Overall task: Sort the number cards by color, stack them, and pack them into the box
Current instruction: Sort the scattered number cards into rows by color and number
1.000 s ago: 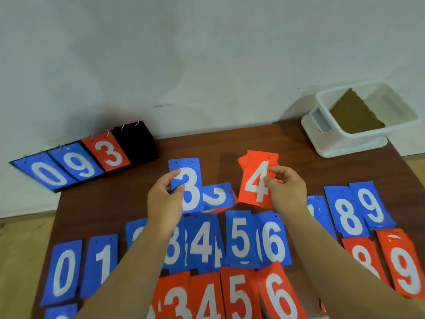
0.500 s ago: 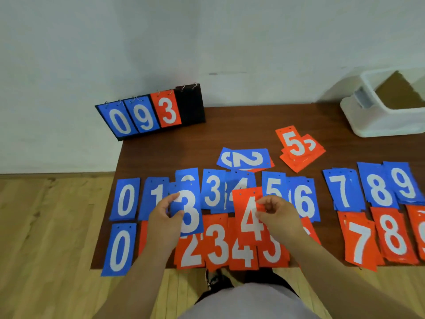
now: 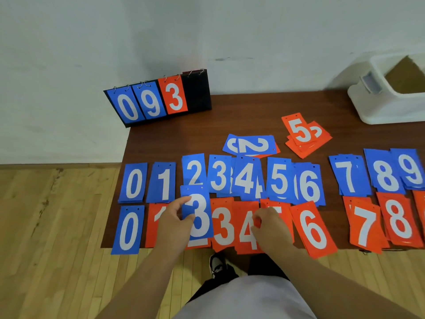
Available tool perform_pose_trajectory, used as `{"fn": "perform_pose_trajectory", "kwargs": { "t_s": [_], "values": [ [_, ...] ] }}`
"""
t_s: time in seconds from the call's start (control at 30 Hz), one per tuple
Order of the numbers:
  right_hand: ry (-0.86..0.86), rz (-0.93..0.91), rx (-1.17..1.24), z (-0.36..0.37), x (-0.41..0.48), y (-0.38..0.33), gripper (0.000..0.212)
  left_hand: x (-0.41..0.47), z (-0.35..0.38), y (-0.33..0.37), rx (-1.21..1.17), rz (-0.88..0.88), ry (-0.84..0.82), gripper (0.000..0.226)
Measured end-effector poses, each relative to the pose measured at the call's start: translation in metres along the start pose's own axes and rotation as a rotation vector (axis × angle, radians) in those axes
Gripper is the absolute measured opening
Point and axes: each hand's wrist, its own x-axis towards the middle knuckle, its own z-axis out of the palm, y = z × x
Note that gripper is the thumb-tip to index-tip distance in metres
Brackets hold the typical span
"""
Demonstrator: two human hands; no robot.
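Blue number cards lie in a row from the blue 0 (image 3: 133, 183) to the blue 9 (image 3: 410, 169). Below it runs a red row that includes a red 3 (image 3: 222, 224), a red 6 (image 3: 313, 229) and a red 7 (image 3: 365, 225). My left hand (image 3: 173, 223) pinches a blue 3 card (image 3: 197, 211) over the red row. My right hand (image 3: 270, 226) pinches the red 4 card (image 3: 247, 229), which lies low on the red row. A loose blue 2 (image 3: 251, 145) and a small red pile topped by a 5 (image 3: 301, 132) lie farther back. The white box (image 3: 377, 104) stands at the back right.
A black flip scoreboard (image 3: 197, 93) showing 0, 9, 3 leans against the wall at the table's back left corner. The dark wooden table (image 3: 241, 113) ends at its left edge near the blue 0 cards. Wooden floor and my shoes show below the front edge.
Both hands came down and toward me. The red 4 dropped from the air onto the red row; the blue 3 moved lower, over the red cards. The camera tilted downward.
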Motion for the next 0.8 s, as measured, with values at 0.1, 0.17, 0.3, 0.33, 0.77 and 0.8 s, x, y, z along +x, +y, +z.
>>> {"fn": "perform_pose_trajectory", "kwargs": {
  "t_s": [0.1, 0.17, 0.3, 0.33, 0.77, 0.8],
  "values": [
    [0.025, -0.014, -0.099, 0.005, 0.0, 0.004, 0.031, -0.001, 0.001, 0.0, 0.003, -0.005, -0.01, 0.045],
    [0.003, -0.01, -0.07, 0.002, 0.0, 0.002, 0.031, -0.001, 0.002, 0.0, -0.002, -0.007, -0.02, 0.046],
    [-0.051, -0.025, 0.255, -0.018, 0.005, -0.022, 0.017, -0.001, 0.005, 0.005, 0.019, 0.011, -0.038, 0.047],
    [-0.088, -0.024, 0.354, -0.023, 0.006, -0.032, 0.013, -0.001, 0.007, 0.006, 0.02, 0.014, -0.04, 0.047],
    [-0.159, -0.026, 0.656, -0.034, 0.047, -0.076, 0.013, 0.03, 0.037, 0.036, 0.095, 0.131, -0.105, 0.05],
    [-0.136, -0.031, 0.628, -0.033, 0.057, -0.077, 0.014, 0.04, 0.039, 0.038, 0.136, 0.146, -0.108, 0.05]
  ]
}}
